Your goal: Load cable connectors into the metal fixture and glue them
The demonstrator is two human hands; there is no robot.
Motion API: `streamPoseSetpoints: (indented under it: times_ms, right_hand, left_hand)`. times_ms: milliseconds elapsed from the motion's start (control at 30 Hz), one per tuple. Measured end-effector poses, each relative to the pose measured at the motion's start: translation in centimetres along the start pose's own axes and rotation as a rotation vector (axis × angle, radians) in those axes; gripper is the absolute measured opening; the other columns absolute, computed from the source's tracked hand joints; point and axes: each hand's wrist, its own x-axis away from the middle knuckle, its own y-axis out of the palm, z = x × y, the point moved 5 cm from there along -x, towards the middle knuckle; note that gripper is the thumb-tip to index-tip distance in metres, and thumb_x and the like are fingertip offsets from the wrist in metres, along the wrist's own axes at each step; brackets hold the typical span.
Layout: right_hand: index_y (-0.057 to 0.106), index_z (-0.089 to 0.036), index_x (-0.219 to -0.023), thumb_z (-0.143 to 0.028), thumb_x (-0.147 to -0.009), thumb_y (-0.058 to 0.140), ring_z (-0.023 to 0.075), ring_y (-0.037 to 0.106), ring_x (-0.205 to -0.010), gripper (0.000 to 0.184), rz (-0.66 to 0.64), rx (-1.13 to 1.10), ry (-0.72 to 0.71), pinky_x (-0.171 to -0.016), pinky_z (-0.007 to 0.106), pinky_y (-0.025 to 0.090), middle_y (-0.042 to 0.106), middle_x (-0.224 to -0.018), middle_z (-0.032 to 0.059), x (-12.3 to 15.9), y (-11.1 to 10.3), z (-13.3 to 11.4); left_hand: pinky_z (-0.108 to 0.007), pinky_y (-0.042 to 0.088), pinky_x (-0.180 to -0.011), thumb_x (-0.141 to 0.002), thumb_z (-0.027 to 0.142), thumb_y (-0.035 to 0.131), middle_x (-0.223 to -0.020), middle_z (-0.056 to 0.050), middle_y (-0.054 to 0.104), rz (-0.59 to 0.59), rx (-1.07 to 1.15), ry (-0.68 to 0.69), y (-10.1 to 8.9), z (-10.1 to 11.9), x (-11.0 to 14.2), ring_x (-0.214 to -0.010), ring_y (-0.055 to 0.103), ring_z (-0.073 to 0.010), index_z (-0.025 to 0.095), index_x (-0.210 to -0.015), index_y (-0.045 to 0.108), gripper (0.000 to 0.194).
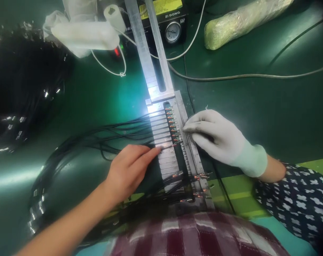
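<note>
A slotted metal fixture (168, 161) runs down the middle of the head view. Several black cables (129, 128) lie side by side in its grooves, their ends with small metal connectors (172, 122) lined up over the dark slot. My bare left hand (130, 169) pinches one black cable at the fixture's left edge, just below the row. My right hand (217, 137), in a white glove, rests at the fixture's right rail with thumb and fingers close together; whether anything is between them I cannot make out. Loose cable ends (201, 176) lie across the fixture's lower part.
Behind the fixture stands a black box with a round gauge (173, 32). A white tied bundle (85, 35) is at upper left, above a dark heap of cables (22, 81). A plastic-wrapped roll (241, 25) lies at upper right. A grey cord (246, 76) crosses the green table (257, 106).
</note>
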Motion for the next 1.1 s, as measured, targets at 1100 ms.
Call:
streamPoseSetpoints:
  times_ms: [1100]
  right_hand:
    - [0.07,-0.017,-0.103,-0.013,-0.092,0.052,0.0227,0.063,-0.099,0.021,0.07,-0.048,0.03,-0.088,0.039,0.053,0.066,-0.103,0.0088,-0.4,-0.2,0.5]
  left_hand:
    - [-0.032,0.04,-0.068,-0.094,0.004,0.045,-0.092,-0.009,0.062,-0.151,-0.26,0.109,1.1,0.3,-0.4,-0.08,0.054,-0.02,0.011,-0.127,0.058,0.036]
